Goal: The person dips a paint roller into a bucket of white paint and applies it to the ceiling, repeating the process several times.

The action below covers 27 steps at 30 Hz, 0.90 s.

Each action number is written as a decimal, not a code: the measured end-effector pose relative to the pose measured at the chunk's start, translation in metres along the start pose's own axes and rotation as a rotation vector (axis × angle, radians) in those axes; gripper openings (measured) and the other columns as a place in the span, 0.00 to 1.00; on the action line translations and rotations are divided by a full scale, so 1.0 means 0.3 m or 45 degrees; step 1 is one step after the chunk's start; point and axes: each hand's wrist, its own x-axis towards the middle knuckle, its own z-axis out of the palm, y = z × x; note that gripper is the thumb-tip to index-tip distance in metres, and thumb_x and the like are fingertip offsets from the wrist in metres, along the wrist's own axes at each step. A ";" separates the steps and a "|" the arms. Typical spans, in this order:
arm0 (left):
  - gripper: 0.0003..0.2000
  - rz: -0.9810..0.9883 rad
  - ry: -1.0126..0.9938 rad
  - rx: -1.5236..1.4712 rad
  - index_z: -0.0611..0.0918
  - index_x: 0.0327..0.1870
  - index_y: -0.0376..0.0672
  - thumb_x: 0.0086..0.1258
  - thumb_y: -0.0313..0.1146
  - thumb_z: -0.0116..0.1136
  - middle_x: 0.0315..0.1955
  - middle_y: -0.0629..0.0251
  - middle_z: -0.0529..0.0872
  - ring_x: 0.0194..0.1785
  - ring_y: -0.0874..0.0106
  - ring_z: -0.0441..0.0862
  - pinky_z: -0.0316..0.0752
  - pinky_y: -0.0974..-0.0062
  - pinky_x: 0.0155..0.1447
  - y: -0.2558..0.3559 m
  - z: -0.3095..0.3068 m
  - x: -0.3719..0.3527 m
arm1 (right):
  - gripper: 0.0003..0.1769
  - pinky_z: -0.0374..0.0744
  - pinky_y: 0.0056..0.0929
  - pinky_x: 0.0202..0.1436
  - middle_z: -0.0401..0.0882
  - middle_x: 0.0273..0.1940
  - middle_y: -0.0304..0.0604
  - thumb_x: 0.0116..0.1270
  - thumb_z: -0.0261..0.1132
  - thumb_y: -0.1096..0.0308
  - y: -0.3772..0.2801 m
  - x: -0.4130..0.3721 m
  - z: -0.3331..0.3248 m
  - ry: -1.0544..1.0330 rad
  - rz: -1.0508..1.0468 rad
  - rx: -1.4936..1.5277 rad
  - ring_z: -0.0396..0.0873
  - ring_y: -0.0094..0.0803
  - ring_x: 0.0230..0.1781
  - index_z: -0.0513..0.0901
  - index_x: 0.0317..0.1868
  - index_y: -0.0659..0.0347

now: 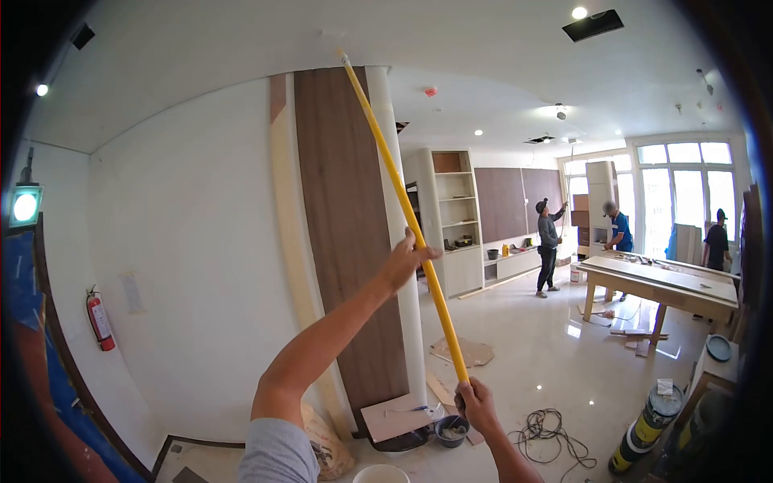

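A long yellow pole (396,175) slants up and to the left toward the white ceiling (241,36). Its upper end is close to a pale patch there; what is fixed to that end is too small to make out. My left hand (407,262) is closed around the middle of the pole, arm stretched forward. Lower down, my right hand (478,402) grips the pole near its bottom end. Behind the pole stands a dark brown wood panel (342,217) beside a white rounded column edge (411,346).
Below are a dark bucket (452,435), a white bucket (382,475), a sack (328,447) and a coiled cable (551,435). Paint cans (656,414) stand at right, near a long worktable (660,282). Several people work farther back. A fire extinguisher (100,320) hangs left.
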 end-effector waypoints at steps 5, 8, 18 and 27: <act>0.49 0.058 -0.109 0.035 0.54 0.73 0.27 0.62 0.52 0.69 0.50 0.57 0.69 0.57 0.65 0.73 0.72 0.68 0.64 0.093 0.170 -0.186 | 0.17 0.67 0.21 0.17 0.72 0.20 0.35 0.79 0.56 0.59 0.105 -0.183 -0.097 0.067 -0.045 -0.022 0.68 0.18 0.15 0.75 0.33 0.63; 0.56 0.038 -0.315 0.070 0.42 0.75 0.25 0.64 0.53 0.68 0.54 0.52 0.66 0.62 0.61 0.72 0.73 0.69 0.66 0.121 0.241 -0.260 | 0.19 0.68 0.21 0.16 0.73 0.20 0.35 0.79 0.57 0.58 0.147 -0.294 -0.164 0.108 -0.068 0.002 0.69 0.18 0.14 0.75 0.32 0.64; 0.65 0.222 -0.537 0.198 0.30 0.73 0.20 0.64 0.61 0.65 0.68 0.31 0.56 0.74 0.47 0.59 0.60 0.57 0.76 0.330 0.484 -0.499 | 0.23 0.69 0.20 0.16 0.73 0.19 0.36 0.78 0.58 0.52 0.179 -0.605 -0.345 0.217 -0.143 0.049 0.71 0.19 0.15 0.75 0.31 0.64; 0.67 0.373 -0.673 0.231 0.27 0.70 0.16 0.64 0.65 0.62 0.66 0.25 0.54 0.72 0.41 0.60 0.62 0.59 0.75 0.469 0.618 -0.608 | 0.20 0.61 0.18 0.17 0.69 0.19 0.29 0.79 0.55 0.48 0.148 -0.809 -0.444 0.293 -0.181 -0.070 0.64 0.15 0.15 0.75 0.35 0.55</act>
